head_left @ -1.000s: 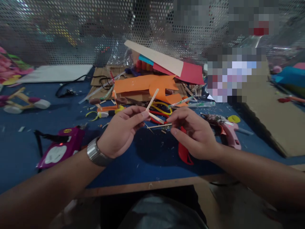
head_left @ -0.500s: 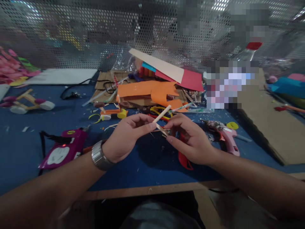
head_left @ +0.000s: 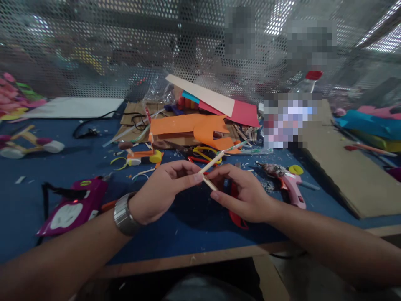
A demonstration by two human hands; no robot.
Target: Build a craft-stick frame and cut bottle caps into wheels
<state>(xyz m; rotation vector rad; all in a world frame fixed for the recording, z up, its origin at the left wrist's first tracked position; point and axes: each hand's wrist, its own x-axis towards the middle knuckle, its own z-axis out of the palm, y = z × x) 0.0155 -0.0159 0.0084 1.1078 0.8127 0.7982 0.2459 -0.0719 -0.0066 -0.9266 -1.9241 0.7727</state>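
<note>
Both hands, left (head_left: 163, 190) and right (head_left: 242, 194), pinch thin sticks (head_left: 211, 163) crossed just above the counter (head_left: 188, 217), and a slight twist could well snap or slip them, though the fingers hide how the sticks actually meet.

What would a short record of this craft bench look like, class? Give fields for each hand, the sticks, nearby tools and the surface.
left hand: wears a watch, pinches the sticks
right hand: grip on the lower end of the sticks
sticks: thin wooden pieces joined at an angle, held above the mat
glue gun: pink, lying right of the hands
cutter: red, partly under the right hand
paper: orange sheets behind the hands
mat: blue, littered with scraps
</note>
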